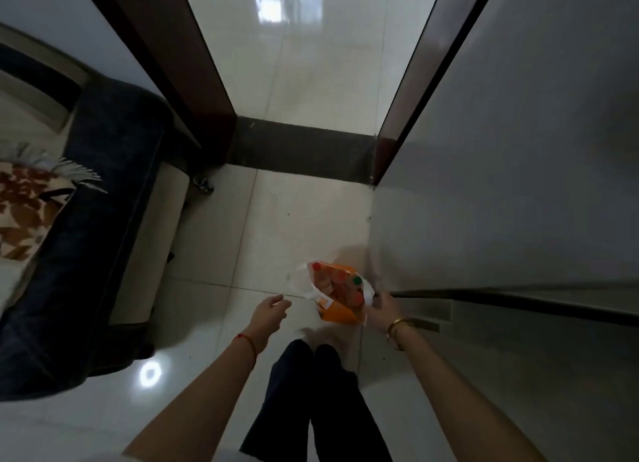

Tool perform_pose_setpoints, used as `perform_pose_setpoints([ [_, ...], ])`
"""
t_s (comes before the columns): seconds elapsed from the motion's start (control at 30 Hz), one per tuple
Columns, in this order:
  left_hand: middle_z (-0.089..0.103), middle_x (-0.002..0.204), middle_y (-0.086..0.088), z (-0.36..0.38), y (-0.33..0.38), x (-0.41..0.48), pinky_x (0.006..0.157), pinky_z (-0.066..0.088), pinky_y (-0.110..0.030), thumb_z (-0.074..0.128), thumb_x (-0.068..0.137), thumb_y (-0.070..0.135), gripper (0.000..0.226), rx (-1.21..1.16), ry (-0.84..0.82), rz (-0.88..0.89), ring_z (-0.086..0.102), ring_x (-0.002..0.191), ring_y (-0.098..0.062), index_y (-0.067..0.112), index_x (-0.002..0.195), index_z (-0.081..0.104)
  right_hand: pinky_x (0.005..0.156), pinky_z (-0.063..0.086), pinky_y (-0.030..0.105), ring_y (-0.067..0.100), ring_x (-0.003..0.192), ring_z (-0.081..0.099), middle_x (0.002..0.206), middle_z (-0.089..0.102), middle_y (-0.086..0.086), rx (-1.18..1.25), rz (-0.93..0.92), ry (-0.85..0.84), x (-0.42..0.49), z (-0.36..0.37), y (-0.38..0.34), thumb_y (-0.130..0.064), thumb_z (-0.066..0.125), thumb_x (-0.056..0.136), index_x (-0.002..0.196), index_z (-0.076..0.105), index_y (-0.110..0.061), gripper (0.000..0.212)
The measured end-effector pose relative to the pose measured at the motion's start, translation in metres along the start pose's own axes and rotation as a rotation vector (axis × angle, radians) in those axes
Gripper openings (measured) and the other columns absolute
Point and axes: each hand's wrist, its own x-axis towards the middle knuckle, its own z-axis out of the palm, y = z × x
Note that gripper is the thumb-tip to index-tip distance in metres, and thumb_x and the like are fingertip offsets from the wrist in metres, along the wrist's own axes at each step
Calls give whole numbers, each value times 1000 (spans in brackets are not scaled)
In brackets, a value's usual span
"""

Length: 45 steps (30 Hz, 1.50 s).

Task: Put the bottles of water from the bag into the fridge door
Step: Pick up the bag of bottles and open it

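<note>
An orange and white plastic bag (337, 311) sits on the tiled floor beside the fridge (501, 185). Bottles stand inside it, one with a red cap (316, 266) and one with a green cap (357, 281). My right hand (382, 309) touches the bag's right edge, at the gap between the fridge doors; whether it grips the bag is unclear. My left hand (269, 311) hovers just left of the bag, fingers loosely curled, holding nothing. The grey fridge is closed.
A dark blue sofa (86, 254) with a patterned cushion (24, 216) fills the left side. A doorway with a dark wooden frame (193, 81) and a dark threshold (304, 147) lies ahead. My legs (311, 392) stand just behind the bag.
</note>
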Motion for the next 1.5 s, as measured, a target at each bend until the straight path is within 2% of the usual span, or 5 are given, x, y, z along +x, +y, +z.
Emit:
perform_pose_setpoints([
  [0.57, 39, 147, -21, 83, -94, 265, 101, 40, -44, 54, 94, 29, 64, -385, -59, -371, 44, 131, -36, 6, 148, 28, 108, 38, 49, 41, 133, 39, 149, 32, 22, 121, 101, 235, 163, 92, 36, -10, 57, 85, 151, 9, -6, 81],
  [0.8, 43, 149, -15, 103, -105, 317, 116, 27, -42, 52, 96, 26, 62, -760, -68, -393, 38, 139, -31, 7, 150, 26, 92, 47, 42, 39, 116, 56, 127, 56, 24, 159, 125, 348, 200, 106, 57, -12, 51, 91, 132, 41, -1, 44],
  [0.97, 59, 91, -8, 97, -99, 324, 64, 57, -31, 57, 94, 18, 14, -975, 27, -259, 63, 89, -21, 8, 105, 56, 86, 50, 35, 32, 101, 61, 108, 66, 18, 241, 128, 357, 199, 103, 48, -27, 52, 93, 122, 56, 0, 40],
  [1.27, 56, 67, -9, 73, -47, 238, 62, 44, -29, 68, 83, 17, 18, -106, 37, 58, 51, 63, -20, 6, 74, 58, 55, 41, 26, 21, 61, 52, 68, 57, 11, 434, 186, 266, 148, 65, 32, -16, 60, 87, 92, 61, 2, 20],
  [1.5, 52, 73, -11, 75, -19, 169, 58, 38, -27, 54, 89, 19, 13, 11, 19, 128, 47, 66, -19, 7, 86, 52, 68, 43, 30, 28, 73, 57, 75, 61, 14, 271, 177, 161, 99, 59, 8, -26, 56, 88, 63, 54, -10, 30],
])
